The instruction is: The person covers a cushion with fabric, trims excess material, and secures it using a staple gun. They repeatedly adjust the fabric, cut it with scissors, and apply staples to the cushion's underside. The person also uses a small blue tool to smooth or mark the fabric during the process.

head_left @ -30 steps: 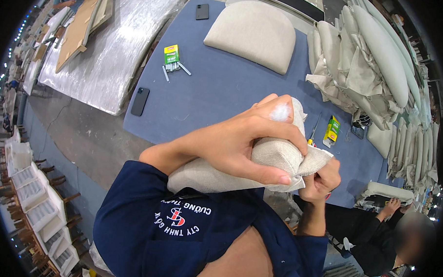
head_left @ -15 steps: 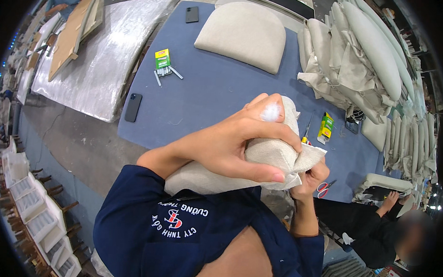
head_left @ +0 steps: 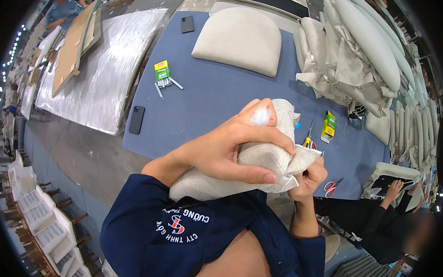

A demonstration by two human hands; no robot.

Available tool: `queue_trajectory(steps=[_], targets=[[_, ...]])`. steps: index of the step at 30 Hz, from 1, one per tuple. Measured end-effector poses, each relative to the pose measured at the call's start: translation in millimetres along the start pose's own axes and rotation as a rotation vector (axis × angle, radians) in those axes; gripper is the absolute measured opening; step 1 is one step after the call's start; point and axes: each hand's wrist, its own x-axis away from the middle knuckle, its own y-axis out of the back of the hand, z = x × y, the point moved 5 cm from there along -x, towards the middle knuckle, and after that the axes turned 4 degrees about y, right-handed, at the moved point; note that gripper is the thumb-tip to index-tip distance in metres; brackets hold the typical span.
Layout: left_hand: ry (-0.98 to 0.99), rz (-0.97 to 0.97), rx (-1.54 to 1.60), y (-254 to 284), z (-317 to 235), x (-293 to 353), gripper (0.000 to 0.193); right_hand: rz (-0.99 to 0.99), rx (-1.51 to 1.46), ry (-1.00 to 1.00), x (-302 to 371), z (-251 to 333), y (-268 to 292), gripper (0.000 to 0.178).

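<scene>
A beige fabric-covered cushion (head_left: pixel 262 157) is tilted up on its edge against my chest, its corner toward the right. My left hand (head_left: pixel 226 147) wraps over the top of it, thumb on the near face and fingers on the far side. White, fluffy-looking material sits on one of that hand's fingers. At the corner, the fabric gathers into folds and a loose flap stands out. My right hand (head_left: pixel 309 180) is closed at this flap, fingers curled, partly hidden behind the cloth. Whether it also holds a tool cannot be seen.
On the blue table (head_left: pixel 183 117) lie a finished-looking cushion (head_left: pixel 239 39), a staple box (head_left: pixel 162 70) with loose staple strips, another box (head_left: pixel 329 126), yellow-handled scissors (head_left: pixel 307 141), red-handled scissors (head_left: pixel 331 189) and phones (head_left: pixel 136 120). Cushions (head_left: pixel 341 59) pile up at right; a co-worker (head_left: pixel 374 227) works there.
The view has shifted slightly, so the table and its things sit a little differently. Both my hands keep their hold on the cushion and its fabric corner, with little movement.
</scene>
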Motion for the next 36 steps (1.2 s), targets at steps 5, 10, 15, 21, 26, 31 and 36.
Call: queue_trajectory(steps=[5,10,15,21,26,31,36], targets=[[-0.012,0.013,-0.06,-3.4,-1.3,-4.2,0.046,-0.014,0.007,-0.067,-1.0,9.3,-2.1,0.022],[-0.015,0.006,-0.035,-0.7,-0.1,-4.2,0.048,0.099,0.072,0.165,-20.3,17.5,6.8,0.017],[0.04,0.019,-0.008,3.6,0.1,-4.9,0.05,0.167,0.174,0.263,-10.5,-14.5,42.8,0.009],[0.073,0.054,0.085,11.2,7.8,-7.2,0.056,-0.295,-0.068,-0.293,85.4,-77.7,48.3,0.024],[0.021,0.074,0.117,18.8,20.5,-15.9,0.056,-0.394,-0.183,-0.319,85.2,-78.3,30.2,0.031],[-0.027,0.096,0.177,18.9,24.4,-13.5,0.059,-0.422,-0.235,-0.331,82.8,-79.0,23.8,0.029],[0.055,0.09,0.099,12.8,16.2,-20.2,0.055,-0.425,-0.257,-0.342,71.4,-73.2,14.2,0.028]])
